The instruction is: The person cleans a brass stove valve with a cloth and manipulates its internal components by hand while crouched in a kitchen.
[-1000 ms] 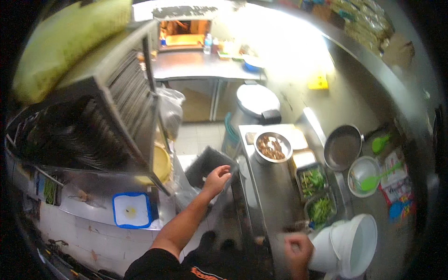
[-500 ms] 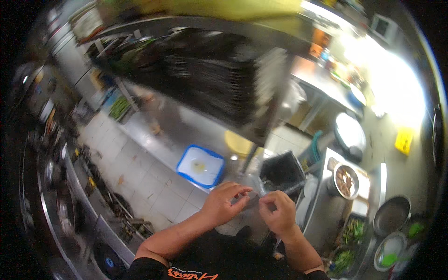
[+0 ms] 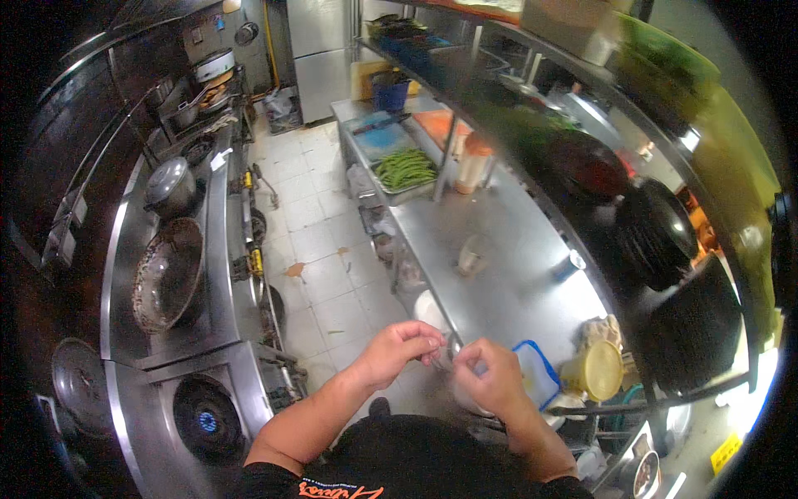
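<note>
Kitchen aisle and contents

Worktop (image 3: 519, 241), steel: running along the right side, its near end lying beside the person's hands.

Shelf unit (image 3: 532, 125), dark, long: standing over the worktop, bearing stacked dark plates (image 3: 652, 237).

Stove range (image 3: 241, 312), steel: lining the left side of the aisle, well apart from both hands.

Wok (image 3: 170, 274), large, stained: resting on the range.

Tray, white with blue rim (image 3: 539, 379): sitting at the near end of the worktop, just behind the right hand in this view; whether the two are touching is not showing.

Tub, yellow (image 3: 600, 372), round: standing just beyond that tray, to its right.

Green pods (image 3: 407, 169), one batch: lying in a shallow pan at the worktop's far end.

Hand, left (image 3: 401, 349): curling, thumb and fingertips meeting in front of the worktop's edge.

Hand, right (image 3: 492, 376): bending likewise, fingertips facing the left's, near them. Whether either is grasping anything is too small to tell.

Handling note, by judgement: such close fingertip work is calling for a light pinch, steady wrists and both hands staying level, the right keeping clear of the blue rim.
</note>
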Demonstrator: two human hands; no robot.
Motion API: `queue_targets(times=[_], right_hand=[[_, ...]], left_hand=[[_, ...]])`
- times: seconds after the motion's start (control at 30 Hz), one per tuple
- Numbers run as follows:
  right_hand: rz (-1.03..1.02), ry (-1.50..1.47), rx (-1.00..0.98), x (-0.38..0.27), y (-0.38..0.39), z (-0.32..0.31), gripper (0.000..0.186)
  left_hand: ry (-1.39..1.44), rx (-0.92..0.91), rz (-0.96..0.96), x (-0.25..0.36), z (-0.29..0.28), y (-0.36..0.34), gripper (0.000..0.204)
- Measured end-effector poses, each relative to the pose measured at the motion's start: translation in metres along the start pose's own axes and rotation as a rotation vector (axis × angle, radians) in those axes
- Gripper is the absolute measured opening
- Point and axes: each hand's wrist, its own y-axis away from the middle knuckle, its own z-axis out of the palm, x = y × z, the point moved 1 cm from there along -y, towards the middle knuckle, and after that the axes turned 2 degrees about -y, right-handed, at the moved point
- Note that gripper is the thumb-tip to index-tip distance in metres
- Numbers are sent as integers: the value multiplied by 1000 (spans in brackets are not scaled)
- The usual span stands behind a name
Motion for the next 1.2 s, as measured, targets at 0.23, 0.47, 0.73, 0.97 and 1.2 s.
queue_targets(times=[0.23, 0.47, 0.73, 0.97, 1.2], right_hand=[[80, -250, -116, -3, -160, 83, 11], [14, -375, -231, 26, -346, 163, 22], [-195, -301, -364, 0, -537, 253, 20], [-604, -162, -371, -22, -681, 339, 20], [-254, -9, -444, -35, -842, 426, 16]], left_hand=[[150, 75, -68, 60, -141, -55, 15], [357, 162, -88, 115, -270, -136, 21], [430, 283, 34, 178, -410, -193, 30], [519, 249, 188, 218, -547, -240, 29], [-70, 645, 289, 324, -673, -295, 20]])
